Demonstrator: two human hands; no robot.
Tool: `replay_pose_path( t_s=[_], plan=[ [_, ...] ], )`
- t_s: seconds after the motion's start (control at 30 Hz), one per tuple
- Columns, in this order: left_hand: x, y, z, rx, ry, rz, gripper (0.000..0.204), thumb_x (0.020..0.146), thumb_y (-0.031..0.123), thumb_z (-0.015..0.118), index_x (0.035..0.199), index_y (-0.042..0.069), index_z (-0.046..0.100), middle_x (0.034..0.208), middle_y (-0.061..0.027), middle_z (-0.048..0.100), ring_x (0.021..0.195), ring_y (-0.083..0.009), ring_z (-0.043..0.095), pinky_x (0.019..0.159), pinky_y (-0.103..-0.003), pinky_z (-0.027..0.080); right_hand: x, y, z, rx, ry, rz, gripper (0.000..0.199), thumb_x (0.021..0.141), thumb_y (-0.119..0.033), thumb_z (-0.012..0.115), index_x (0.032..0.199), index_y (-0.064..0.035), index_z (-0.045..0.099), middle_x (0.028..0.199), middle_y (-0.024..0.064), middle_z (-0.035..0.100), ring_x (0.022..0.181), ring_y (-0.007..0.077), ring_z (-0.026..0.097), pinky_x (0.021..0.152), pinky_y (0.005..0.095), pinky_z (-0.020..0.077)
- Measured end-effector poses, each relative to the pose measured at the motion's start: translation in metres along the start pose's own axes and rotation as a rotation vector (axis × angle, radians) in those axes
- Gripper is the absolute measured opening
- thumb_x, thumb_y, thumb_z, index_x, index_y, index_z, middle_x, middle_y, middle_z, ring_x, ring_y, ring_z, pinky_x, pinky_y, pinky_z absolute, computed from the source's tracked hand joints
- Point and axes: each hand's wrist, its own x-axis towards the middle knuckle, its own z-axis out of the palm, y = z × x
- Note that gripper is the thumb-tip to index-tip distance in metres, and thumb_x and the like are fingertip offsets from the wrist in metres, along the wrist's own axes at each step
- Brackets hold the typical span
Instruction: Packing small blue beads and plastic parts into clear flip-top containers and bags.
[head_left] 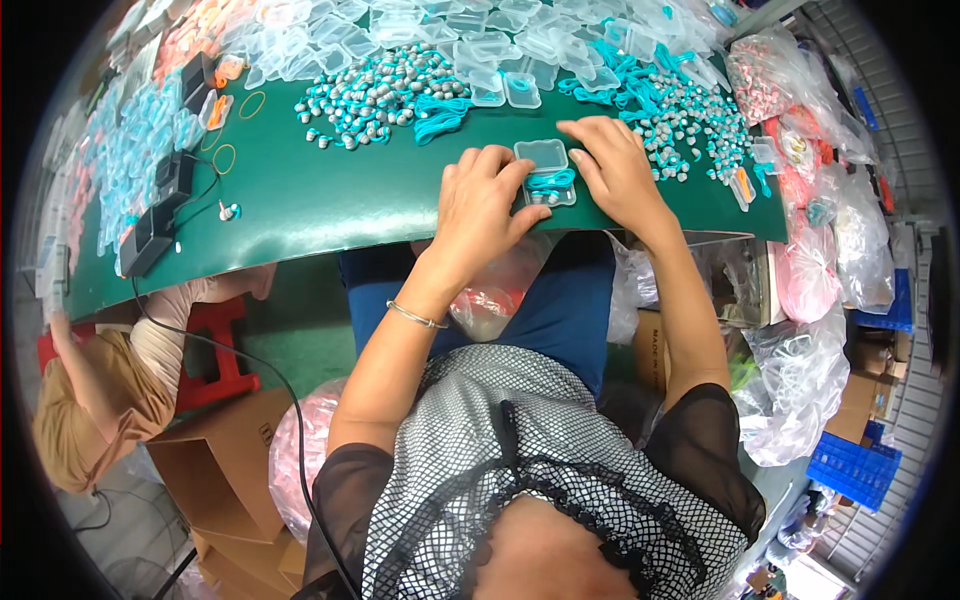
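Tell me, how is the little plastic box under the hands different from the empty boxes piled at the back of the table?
The open box lies alone at the green table's near edge, touched by both the left hand and the right hand; the empty boxes sit heaped together at the far edge, untouched. The open box has a teal cord and earplugs in its lower half; the piled ones look empty. Both kinds are small, clear and plastic.

Both forearms reach forward; the left hand (487, 203) curls fingers downward, the right hand (617, 170) lies flatter, fingers spread.
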Motion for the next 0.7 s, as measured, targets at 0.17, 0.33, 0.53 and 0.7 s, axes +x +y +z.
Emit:
replay_pose_path(
  t_s=[0.17, 0.33, 0.53, 0.7],
  plan=[
    [-0.002, -0.002, 0.002, 0.002, -0.005, 0.006, 0.053, 0.069, 0.029, 0.083, 0.115, 0.009, 0.065, 0.11, -0.0082, 0.059, 0.102, -0.0289, 0.054, 0.081, -0.04, 0.042, 0.001, 0.009, 0.003, -0.096, -0.107, -0.029, 0.025, 0.084, -0.013, 0.068, 0.109, -0.0107, 0.066, 0.105, 0.0045, 0.062, 0.099, 0.0246, 0.058, 0.086, 0.0388, 0.0398],
    [0.001, 0.008, -0.002, -0.121, 0.136, -0.065, 0.069, 0.068, 0.024, 0.084, 0.129, 0.01, 0.055, 0.121, -0.0103, 0.057, 0.111, -0.0313, 0.054, 0.086, -0.041, 0.043, 0.003, -0.004, -0.005, 0.294, -0.142, 0.174, 0.025, 0.083, -0.011, 0.071, 0.107, -0.0063, 0.064, 0.09, 0.0085, 0.064, 0.078, 0.0256, 0.064, 0.076, 0.0369, 0.0477],
    [0.0, 0.004, -0.002, -0.125, 0.011, 0.011, 0.071, 0.068, 0.018, 0.084, 0.131, 0.01, 0.052, 0.129, -0.012, 0.054, 0.113, -0.0324, 0.055, 0.09, -0.043, 0.044, -0.014, -0.007, -0.012, 0.343, -0.05, 0.109, 0.018, 0.086, -0.008, 0.066, 0.103, -0.005, 0.065, 0.089, 0.0099, 0.068, 0.079, 0.025, 0.065, 0.075, 0.0367, 0.0482],
    [0.001, 0.003, 0.0, -0.168, 0.021, 0.043, 0.067, 0.068, 0.013, 0.083, 0.127, 0.008, 0.053, 0.124, -0.0126, 0.056, 0.111, -0.033, 0.056, 0.089, -0.042, 0.046, -0.043, -0.01, 0.002, 0.137, 0.073, 0.152, 0.016, 0.085, -0.01, 0.065, 0.101, -0.0088, 0.067, 0.09, 0.0059, 0.068, 0.087, 0.024, 0.063, 0.082, 0.0374, 0.0425]
  ],
)
